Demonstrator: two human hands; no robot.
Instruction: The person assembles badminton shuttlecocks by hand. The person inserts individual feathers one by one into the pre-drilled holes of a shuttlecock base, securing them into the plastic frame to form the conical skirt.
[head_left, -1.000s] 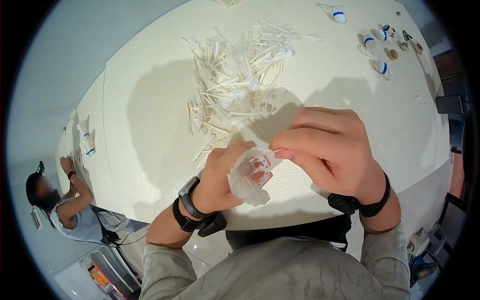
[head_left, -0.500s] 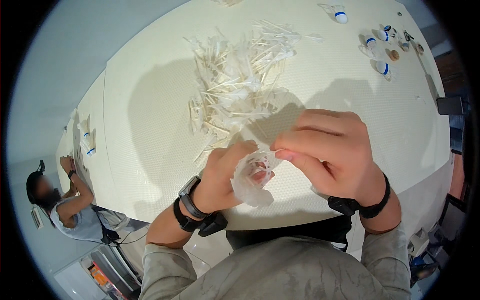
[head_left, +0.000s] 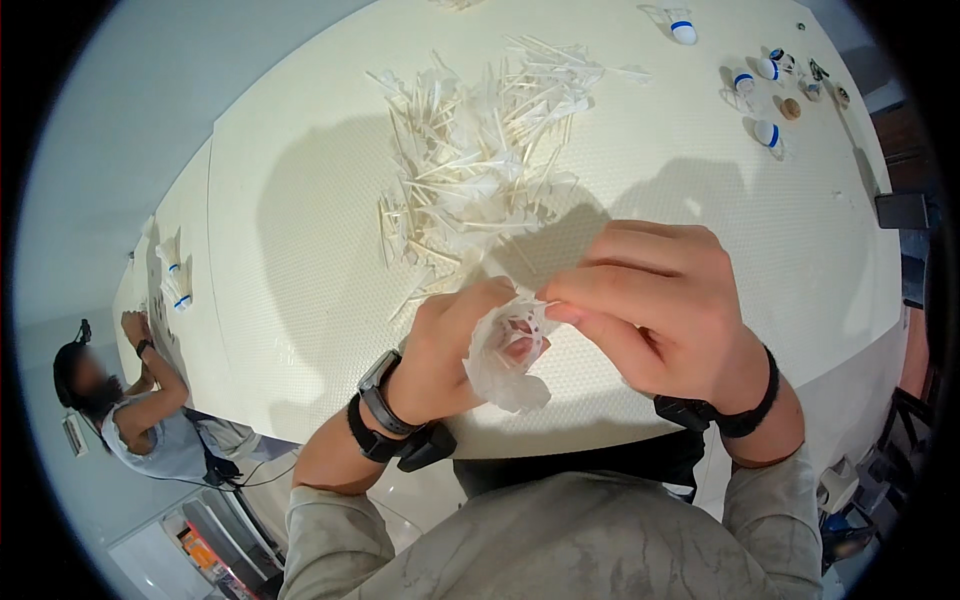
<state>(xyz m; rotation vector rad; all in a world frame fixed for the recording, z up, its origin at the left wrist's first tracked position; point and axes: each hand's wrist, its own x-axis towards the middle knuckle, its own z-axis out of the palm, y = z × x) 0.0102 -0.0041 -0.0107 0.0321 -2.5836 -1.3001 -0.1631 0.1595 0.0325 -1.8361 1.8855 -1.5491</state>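
Note:
My left hand [head_left: 445,340] is closed around a white feather shuttlecock [head_left: 507,385], whose open feather end faces up toward me. Inside its ring of feathers, the inner framework shows; the base is hidden below. At the upper right of the rim, my right hand [head_left: 665,300] pinches the edge of a feather between thumb and forefinger. Just beyond both hands, a loose heap of white feathers [head_left: 480,170] with pale quills spreads over the table.
The white textured table [head_left: 320,300] curves around me. At far right lie shuttlecocks with blue-banded white bases [head_left: 767,134], a brown round piece [head_left: 791,109] and small parts. Another shuttlecock [head_left: 683,33] lies farther back. A person [head_left: 150,400] works at far left beside more shuttlecocks [head_left: 178,285].
Very little differs. The shuttlecock's open end has turned slightly in my left hand, and my right fingertips have shifted a touch left, still pinching at the rim.

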